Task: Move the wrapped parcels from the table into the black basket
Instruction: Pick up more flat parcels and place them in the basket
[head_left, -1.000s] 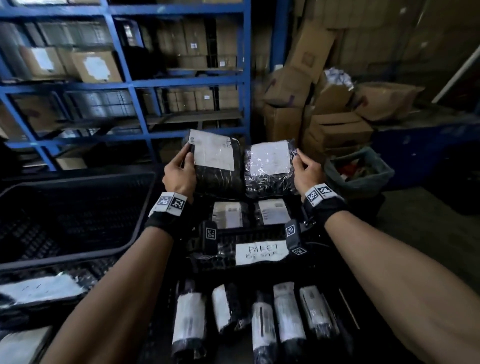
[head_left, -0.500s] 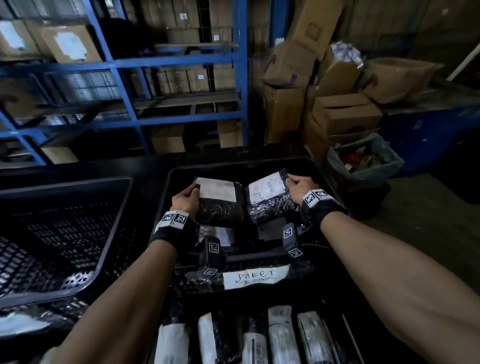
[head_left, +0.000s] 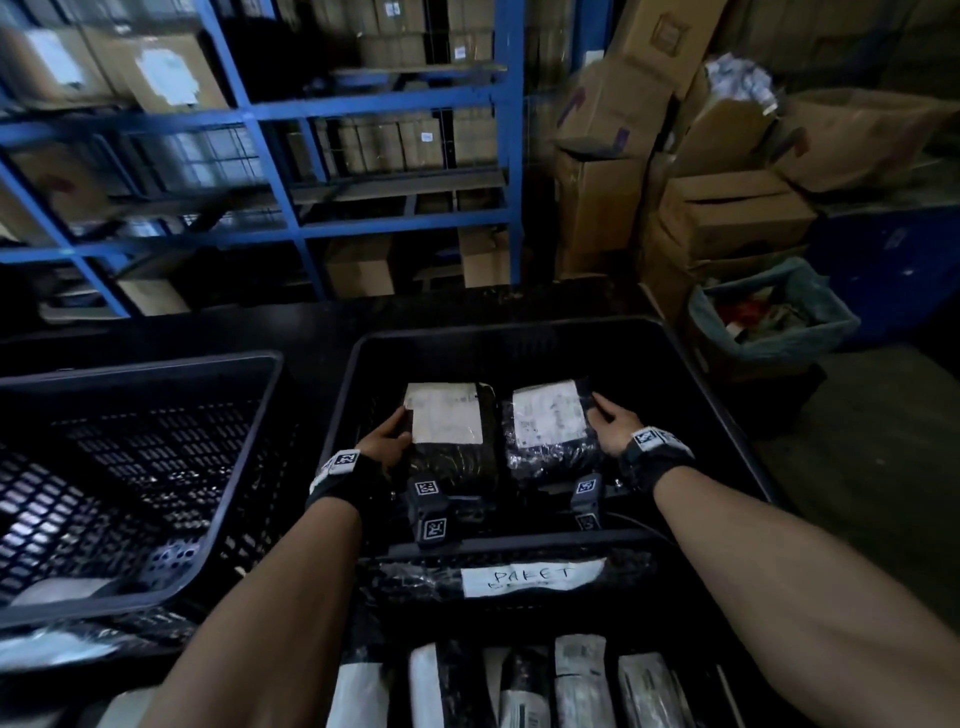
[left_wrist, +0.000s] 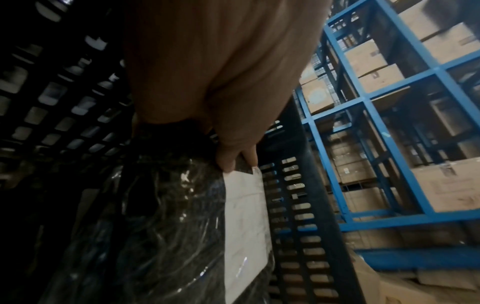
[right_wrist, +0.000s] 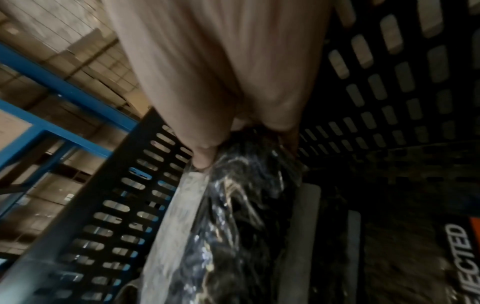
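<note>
Two black plastic-wrapped parcels with white labels sit side by side low inside the black basket. My left hand grips the left parcel by its left edge, thumb on the label. My right hand grips the right parcel by its right edge. In the left wrist view my thumb presses the left parcel at the label's corner. The right wrist view shows my fingers curled round the right parcel. Several more wrapped parcels lie in a row on the table near me.
A second black perforated basket stands to the left. A paper label reading PAKET hangs on the near basket wall. Blue shelving with cartons stands behind, stacked cardboard boxes and a lined bin at the right.
Both hands have brought the two parcels down from above the basket to low inside it. The camera has tilted down with them.
</note>
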